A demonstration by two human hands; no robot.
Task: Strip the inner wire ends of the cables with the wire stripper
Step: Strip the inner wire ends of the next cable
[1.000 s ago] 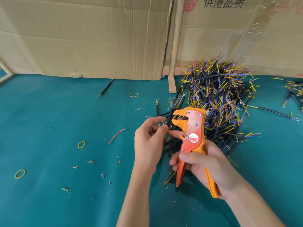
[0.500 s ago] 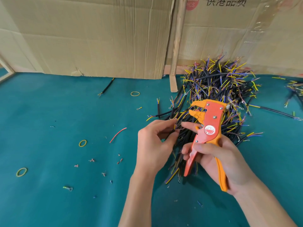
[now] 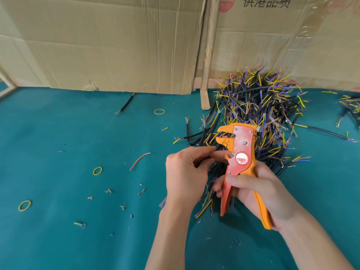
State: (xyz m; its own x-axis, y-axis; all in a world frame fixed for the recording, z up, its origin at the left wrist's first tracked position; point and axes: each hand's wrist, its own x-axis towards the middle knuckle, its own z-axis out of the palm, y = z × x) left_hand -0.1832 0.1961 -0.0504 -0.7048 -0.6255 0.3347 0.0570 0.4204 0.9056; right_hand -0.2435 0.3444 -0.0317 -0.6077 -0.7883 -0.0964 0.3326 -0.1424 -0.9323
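Note:
My right hand grips the handles of an orange wire stripper, held upright with its jaws pointing left and slightly apart. My left hand pinches a black cable just left of the tool, and my right index finger reaches across to touch the same spot. The cable's end is hidden by the fingers. A large pile of black cables with yellow, blue and purple inner wires lies behind and under both hands.
Teal felt table with yellow rubber bands, a red wire scrap and small insulation bits. Cardboard sheets stand along the back, with a wooden stick leaning there. More cables lie at the far right.
Both hands and the stripper moved slightly right over the cable pile, and the tool tilted more upright. My left hand keeps pinching the cable.

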